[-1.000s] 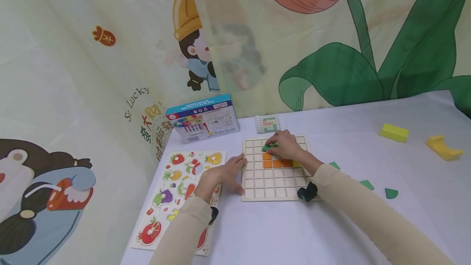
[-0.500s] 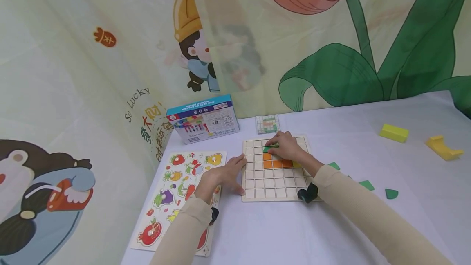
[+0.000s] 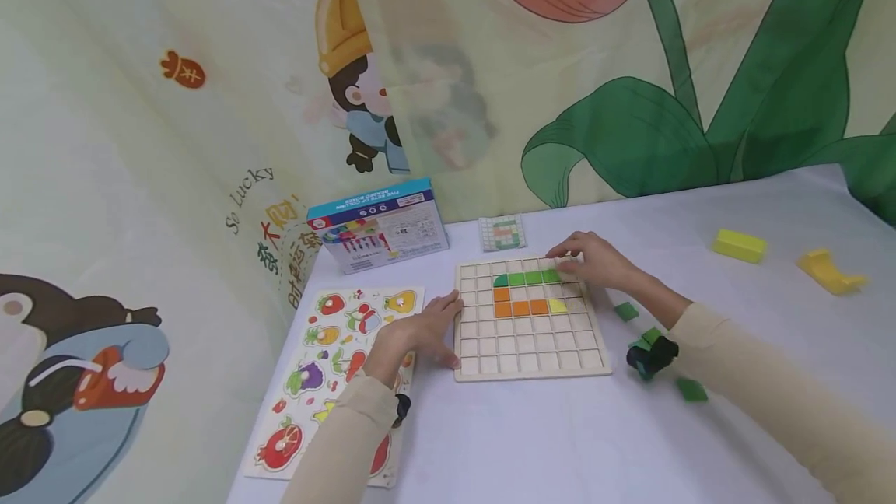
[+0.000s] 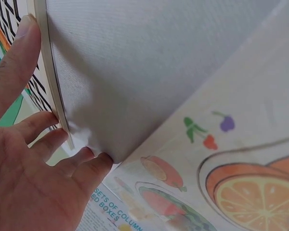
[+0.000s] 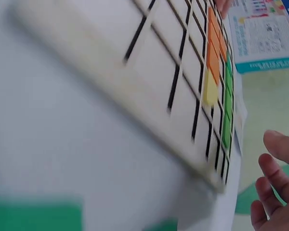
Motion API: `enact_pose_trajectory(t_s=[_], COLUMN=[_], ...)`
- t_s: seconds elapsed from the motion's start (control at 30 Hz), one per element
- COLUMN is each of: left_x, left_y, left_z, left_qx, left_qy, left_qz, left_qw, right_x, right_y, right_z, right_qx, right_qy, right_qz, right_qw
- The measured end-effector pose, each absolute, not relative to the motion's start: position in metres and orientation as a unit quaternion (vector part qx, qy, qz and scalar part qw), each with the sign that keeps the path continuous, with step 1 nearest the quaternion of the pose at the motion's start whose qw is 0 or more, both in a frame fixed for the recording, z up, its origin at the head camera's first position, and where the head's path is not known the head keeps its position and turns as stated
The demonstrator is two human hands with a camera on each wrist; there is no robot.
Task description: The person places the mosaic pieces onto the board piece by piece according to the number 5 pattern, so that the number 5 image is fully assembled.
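Note:
The wooden grid board [image 3: 532, 348] lies on the white cloth. My left hand [image 3: 413, 337] rests at its left edge, fingers spread, with thumb and fingertips touching the rim in the left wrist view. A dark green rounded piece [image 3: 500, 281] starts a row of green squares [image 3: 533, 278] on the board. Below it sit orange squares [image 3: 521, 309] and a yellow square [image 3: 557, 306]. My right hand [image 3: 598, 261] is above the board's far right corner. In the right wrist view its fingers [image 5: 275, 173] are loosely bent and hold nothing.
Loose green pieces [image 3: 626, 311] lie right of the board, partly hidden by the wrist camera. A fruit puzzle [image 3: 301, 399] lies left. A box [image 3: 381, 232] and a pattern card [image 3: 502, 233] are behind. Yellow blocks [image 3: 740, 246] sit at far right.
My right hand has let go of the dark green piece, which now lies at the row's left end, and has moved right. My left hand stays at the board's edge.

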State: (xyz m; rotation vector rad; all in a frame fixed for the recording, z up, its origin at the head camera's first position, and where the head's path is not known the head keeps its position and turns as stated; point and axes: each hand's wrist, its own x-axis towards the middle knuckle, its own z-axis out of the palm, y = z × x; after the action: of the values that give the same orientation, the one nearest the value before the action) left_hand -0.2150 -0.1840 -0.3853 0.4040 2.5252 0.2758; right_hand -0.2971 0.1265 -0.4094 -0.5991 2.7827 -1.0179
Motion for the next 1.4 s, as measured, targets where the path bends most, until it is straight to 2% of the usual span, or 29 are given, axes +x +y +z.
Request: enact_pose_trajectory(t_s=[0.33,0.63,1.4], left_x=[-0.213,-0.213,-0.212], left_y=[-0.190,-0.189,-0.183], left_z=[-0.382,-0.381,-0.383], left_qx=[0.150,0.146,0.154], left_qy=[0.944,0.944,0.944], left_qz=[0.097,0.098,0.096], left_qw=[0.277,0.279,0.277], right_x=[-0.279,-0.258,-0.241], right_y=[0.195,0.223,0.223], right_z=[-0.403,-0.418,-0.430], right_qx=[-0.192,-0.227,-0.167], right_qy=[0.929,0.916,0.929], right_qz=[-0.297,-0.279,-0.302], right_qw=[0.110,0.179,0.130])
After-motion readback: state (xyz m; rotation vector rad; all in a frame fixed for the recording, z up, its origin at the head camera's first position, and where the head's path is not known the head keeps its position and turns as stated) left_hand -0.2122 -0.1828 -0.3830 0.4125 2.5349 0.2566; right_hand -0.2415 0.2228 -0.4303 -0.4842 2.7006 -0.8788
